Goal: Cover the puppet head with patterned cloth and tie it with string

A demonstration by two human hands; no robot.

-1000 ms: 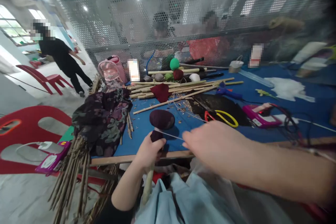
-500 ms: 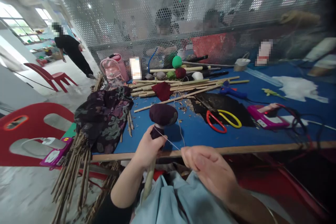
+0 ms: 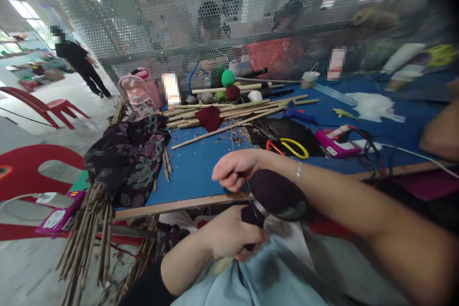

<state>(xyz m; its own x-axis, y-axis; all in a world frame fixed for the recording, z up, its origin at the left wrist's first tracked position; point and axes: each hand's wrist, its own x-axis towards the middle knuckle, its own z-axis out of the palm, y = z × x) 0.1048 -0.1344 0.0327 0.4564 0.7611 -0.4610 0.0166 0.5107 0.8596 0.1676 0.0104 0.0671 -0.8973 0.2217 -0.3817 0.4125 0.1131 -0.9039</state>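
1. Closed firmly around the dark cloth neck (image 3: 251,215) of a padded piece, my left hand (image 3: 233,232) holds it low, above my light blue garment (image 3: 265,272).
2. My right hand (image 3: 238,169) is just above, with its fingers curled in and closed on a thin thread (image 3: 247,195), which runs down towards the neck.
3. The dark padded head (image 3: 278,193) of this piece leans to the right, in front of the near edge of the blue table (image 3: 193,167). It lies beside my right forearm; I cannot tell whether they touch.
4. Below my left hand a short part of a pale stick (image 3: 222,265) is visible.
5. Near, on the table, the scissors (image 3: 305,147) with red and yellow handles lie on a black cloth (image 3: 312,139), partly behind my right arm.
6. Farther back there are long pale sticks (image 3: 247,111), with a dark red cloth (image 3: 208,118) over them, and a green ball (image 3: 227,78) behind.
7. On the left, a patterned dark cloth (image 3: 125,158) lies at the table corner, above a bundle of thin twigs (image 3: 86,234).
8. To the right, a purple power strip (image 3: 333,146) is next to the black cloth.
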